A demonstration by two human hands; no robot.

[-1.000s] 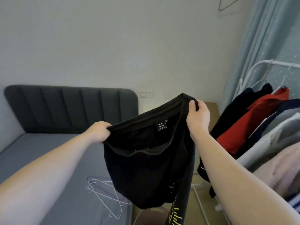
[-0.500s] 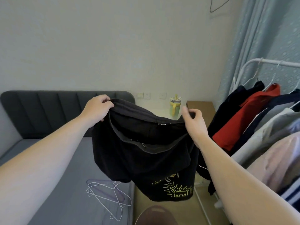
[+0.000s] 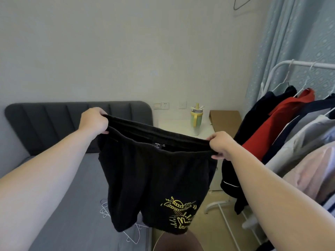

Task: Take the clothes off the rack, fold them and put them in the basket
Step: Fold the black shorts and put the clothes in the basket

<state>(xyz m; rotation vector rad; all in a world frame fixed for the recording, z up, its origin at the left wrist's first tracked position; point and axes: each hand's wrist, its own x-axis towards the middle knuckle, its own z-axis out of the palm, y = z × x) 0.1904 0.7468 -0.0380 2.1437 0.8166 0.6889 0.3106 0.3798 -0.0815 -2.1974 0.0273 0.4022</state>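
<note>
Black shorts [image 3: 154,182] with a yellow print on one leg hang spread out in front of me. My left hand [image 3: 93,121] grips the left end of the waistband and my right hand [image 3: 220,144] grips the right end, pulling it taut. A white rack [image 3: 282,64] at the right carries several hung garments, among them a black one [image 3: 257,120] and a red one [image 3: 282,122]. A round brown rim [image 3: 178,241] shows at the bottom edge below the shorts; I cannot tell what it is.
A grey bed [image 3: 68,196] with a padded headboard [image 3: 54,122] fills the left; white wire hangers [image 3: 126,232] lie on it. A white nightstand [image 3: 181,127] holds a green-and-yellow bottle [image 3: 196,120] and a cardboard box [image 3: 225,120]. Curtains [image 3: 297,33] hang behind the rack.
The shorts went from bunched and tilted to stretched flat by the waistband. My left hand rose, my right hand moved right and lower, and the printed leg now hangs in full view.
</note>
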